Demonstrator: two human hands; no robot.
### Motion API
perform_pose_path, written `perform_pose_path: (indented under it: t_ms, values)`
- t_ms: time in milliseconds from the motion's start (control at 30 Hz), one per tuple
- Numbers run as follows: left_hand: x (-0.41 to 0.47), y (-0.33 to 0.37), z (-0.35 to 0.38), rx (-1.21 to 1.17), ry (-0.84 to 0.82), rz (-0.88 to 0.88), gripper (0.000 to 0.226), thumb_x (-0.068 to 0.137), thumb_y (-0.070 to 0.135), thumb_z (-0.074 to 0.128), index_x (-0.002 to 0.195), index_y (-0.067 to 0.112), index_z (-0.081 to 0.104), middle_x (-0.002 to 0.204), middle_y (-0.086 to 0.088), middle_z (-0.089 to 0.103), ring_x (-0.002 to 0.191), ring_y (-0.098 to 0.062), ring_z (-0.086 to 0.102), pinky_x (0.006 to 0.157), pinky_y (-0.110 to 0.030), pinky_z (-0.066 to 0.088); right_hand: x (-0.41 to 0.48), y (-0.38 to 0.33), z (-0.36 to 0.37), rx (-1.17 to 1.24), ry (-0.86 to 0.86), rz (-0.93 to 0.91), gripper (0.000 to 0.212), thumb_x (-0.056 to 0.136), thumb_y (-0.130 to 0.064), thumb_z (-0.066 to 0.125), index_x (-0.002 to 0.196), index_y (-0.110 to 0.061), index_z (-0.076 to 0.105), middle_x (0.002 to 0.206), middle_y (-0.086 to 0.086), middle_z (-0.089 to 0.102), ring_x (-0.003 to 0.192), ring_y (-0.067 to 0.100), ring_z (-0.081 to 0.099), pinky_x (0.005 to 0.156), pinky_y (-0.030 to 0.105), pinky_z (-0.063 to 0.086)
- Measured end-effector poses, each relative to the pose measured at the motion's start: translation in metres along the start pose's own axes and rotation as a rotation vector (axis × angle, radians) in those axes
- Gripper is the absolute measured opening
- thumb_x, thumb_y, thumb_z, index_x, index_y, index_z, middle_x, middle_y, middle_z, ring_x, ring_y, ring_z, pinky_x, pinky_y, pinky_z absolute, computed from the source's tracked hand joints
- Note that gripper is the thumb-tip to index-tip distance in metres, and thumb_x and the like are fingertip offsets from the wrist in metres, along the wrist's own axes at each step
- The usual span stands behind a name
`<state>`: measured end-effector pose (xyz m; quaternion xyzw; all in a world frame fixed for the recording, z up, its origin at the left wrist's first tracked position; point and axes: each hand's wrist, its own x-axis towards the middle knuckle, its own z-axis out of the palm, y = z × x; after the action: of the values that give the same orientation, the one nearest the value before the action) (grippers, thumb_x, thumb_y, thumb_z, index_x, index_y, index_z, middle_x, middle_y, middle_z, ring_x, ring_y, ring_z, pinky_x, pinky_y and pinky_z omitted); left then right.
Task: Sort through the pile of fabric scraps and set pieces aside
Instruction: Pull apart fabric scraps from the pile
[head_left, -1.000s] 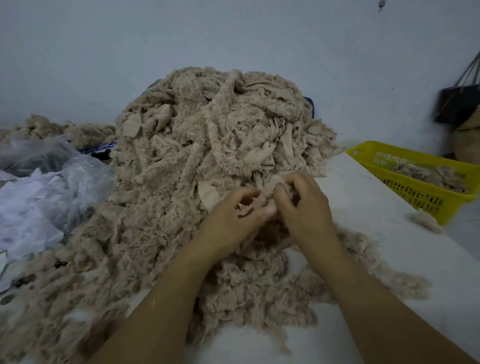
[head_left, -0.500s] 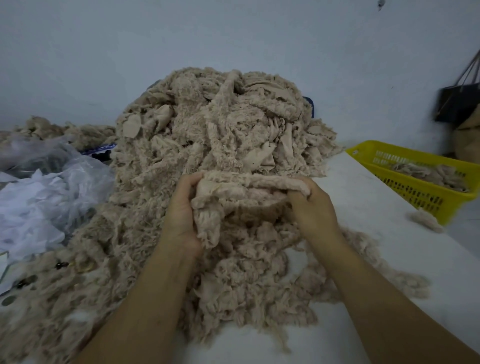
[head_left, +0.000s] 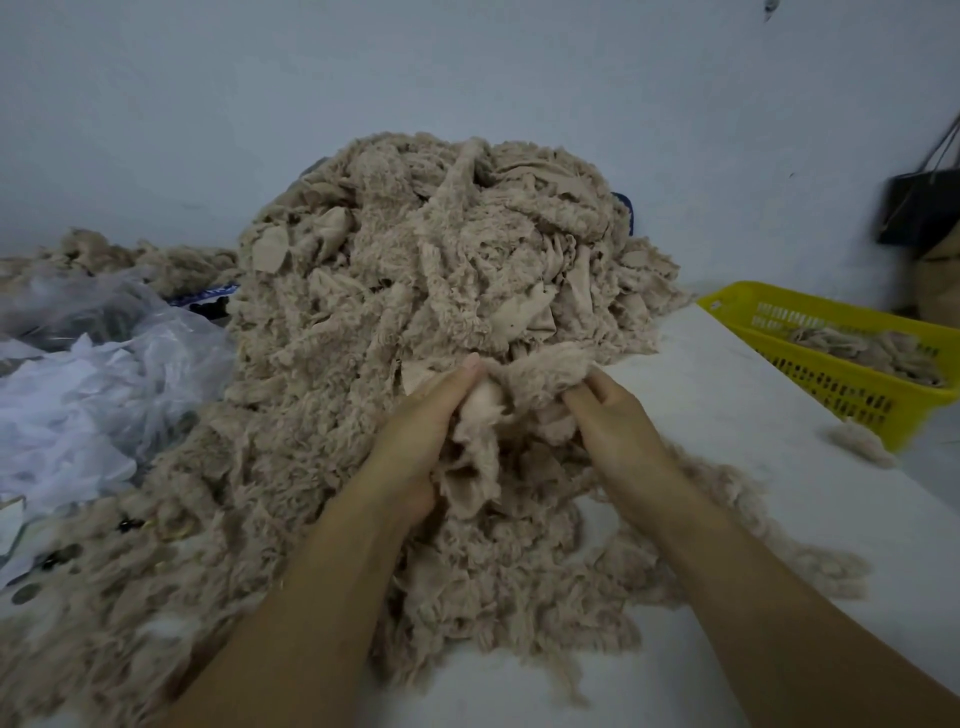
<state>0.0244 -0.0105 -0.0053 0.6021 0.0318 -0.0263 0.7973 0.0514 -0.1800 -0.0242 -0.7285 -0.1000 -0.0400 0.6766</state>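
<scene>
Our forearms reach forward side by side; left hand (head_left: 418, 434) and right hand (head_left: 621, 423), fingers curled, grip one fluffy beige fabric scrap (head_left: 545, 370) between them, the heaped beige scrap pile (head_left: 415, 270) just beyond.

I see a beige fabric pile (head_left: 415, 322), a yellow basket (head_left: 852, 387), a white table (head_left: 727, 426) and a black bag (head_left: 917, 210) far right.

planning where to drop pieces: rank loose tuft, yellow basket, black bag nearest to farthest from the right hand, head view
1. loose tuft, on the table, right of the right hand
2. yellow basket, just beyond the tuft
3. black bag, hanging by the far wall, right
</scene>
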Motion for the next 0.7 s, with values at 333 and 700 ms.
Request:
perform_pose_path:
  t_ms: [333,700]
  values:
    - [0.006,-0.001,0.001,-0.201,0.042,0.062,0.031,0.100,0.032,0.056,0.102,0.008,0.076,0.103,-0.015,0.076,0.095,-0.025,0.074,0.075,-0.033,0.060,-0.015,-0.002,0.013,-0.281,-0.201,-0.102,0.064,0.068,-0.087,0.051,0.092,-0.028,0.054,0.087,0.003,0.065,0.067,0.000,0.056,0.062,0.020,0.045]
    - [0.007,-0.005,0.005,-0.269,0.022,0.072,0.031,0.104,0.023,0.049,0.117,-0.001,0.065,0.107,-0.020,0.074,0.097,-0.030,0.073,0.072,-0.034,0.060,-0.013,0.003,0.027,-0.703,-0.026,-0.471,0.030,0.092,-0.031,0.063,0.117,-0.023,0.049,0.092,-0.018,0.035,0.075,-0.008,0.044,0.059,0.015,0.037]
